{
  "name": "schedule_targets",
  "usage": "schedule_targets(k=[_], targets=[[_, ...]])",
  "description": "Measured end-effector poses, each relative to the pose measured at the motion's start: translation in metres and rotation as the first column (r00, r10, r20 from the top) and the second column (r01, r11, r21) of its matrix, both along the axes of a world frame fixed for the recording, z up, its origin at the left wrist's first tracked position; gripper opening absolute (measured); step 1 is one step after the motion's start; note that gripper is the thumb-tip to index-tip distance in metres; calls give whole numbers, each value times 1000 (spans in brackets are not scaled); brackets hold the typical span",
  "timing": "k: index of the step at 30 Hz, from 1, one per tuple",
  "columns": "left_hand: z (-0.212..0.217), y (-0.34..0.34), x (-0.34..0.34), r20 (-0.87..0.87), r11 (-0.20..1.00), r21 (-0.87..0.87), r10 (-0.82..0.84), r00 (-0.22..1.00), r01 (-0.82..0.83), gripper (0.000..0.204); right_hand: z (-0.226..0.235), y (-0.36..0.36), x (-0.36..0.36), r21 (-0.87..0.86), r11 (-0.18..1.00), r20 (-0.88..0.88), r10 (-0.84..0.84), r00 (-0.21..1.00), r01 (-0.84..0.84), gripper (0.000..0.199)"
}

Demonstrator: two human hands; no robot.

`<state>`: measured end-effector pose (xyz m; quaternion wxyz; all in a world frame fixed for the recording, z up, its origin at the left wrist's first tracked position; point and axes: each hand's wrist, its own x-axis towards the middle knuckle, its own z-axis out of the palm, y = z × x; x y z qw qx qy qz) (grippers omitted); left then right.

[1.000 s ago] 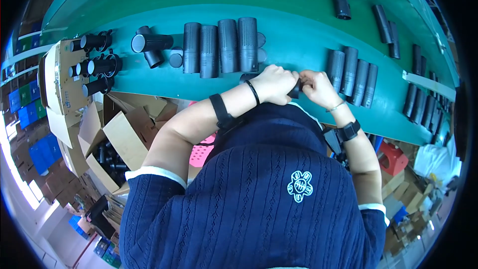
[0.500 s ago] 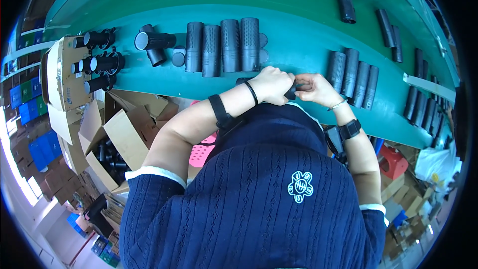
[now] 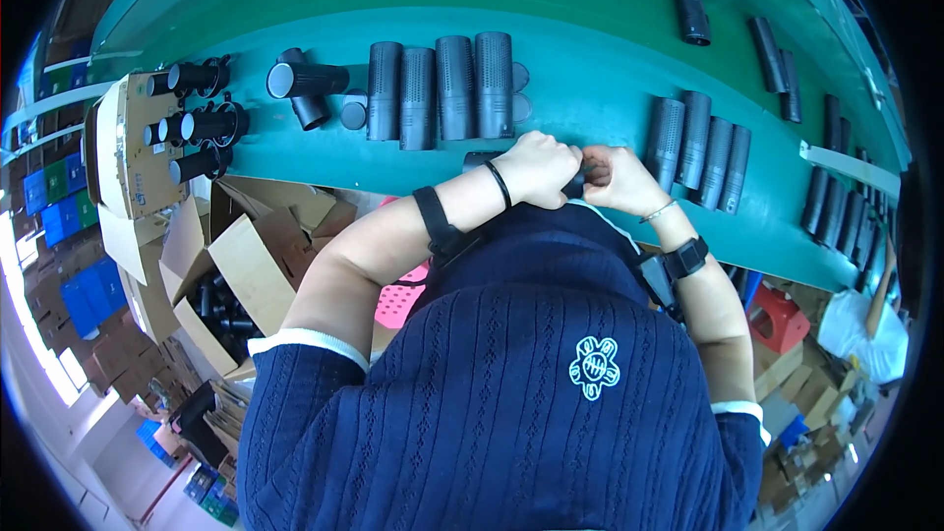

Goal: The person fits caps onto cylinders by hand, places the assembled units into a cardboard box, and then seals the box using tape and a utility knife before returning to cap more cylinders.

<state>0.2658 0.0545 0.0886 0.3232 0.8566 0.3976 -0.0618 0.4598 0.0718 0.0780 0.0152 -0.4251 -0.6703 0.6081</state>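
Note:
My left hand [image 3: 541, 169] is closed around a black cylinder [image 3: 479, 160] lying sideways at the bench's near edge. Most of it is hidden behind that hand and wrist. At the cylinder's right end, the fingers of my right hand [image 3: 626, 182] are bent and drawn together; what they pinch is hidden. Beyond my left hand, several perforated black cylinders [image 3: 454, 88] lie side by side, with round dark caps [image 3: 521, 106] next to them. To the right of my right hand is another row of black cylinders [image 3: 695, 143].
Black tubes with rings [image 3: 211, 125] rest at the bench's left end, beside a cardboard box [image 3: 138, 143]. Below stands an open carton of black parts [image 3: 224, 310]. More cylinders lie at the far right. A red stool [image 3: 780, 320] and a white plastic bag [image 3: 865, 334] are at lower right.
My right hand's fingers have turned and curled slightly at the cylinder's end. My left hand keeps its hold. At the far right, another person's arm has come into view by the plastic bag.

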Motion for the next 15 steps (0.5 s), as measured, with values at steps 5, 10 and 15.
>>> schedule_targets(k=[5,10,15], targets=[[10,0,-1,54,1000,-19,20,998,-19,50,-27,-3,16,60,998,35,0,999,-2,33],[-15,8,-20,390,807,-498,535,749,-317,70,-12,-6,11,-333,931,-421,-287,860,148,70],[-48,8,-22,527,658,-714,729,436,-238,69,-21,-8,-13,-231,916,-387,-396,833,328,82]])
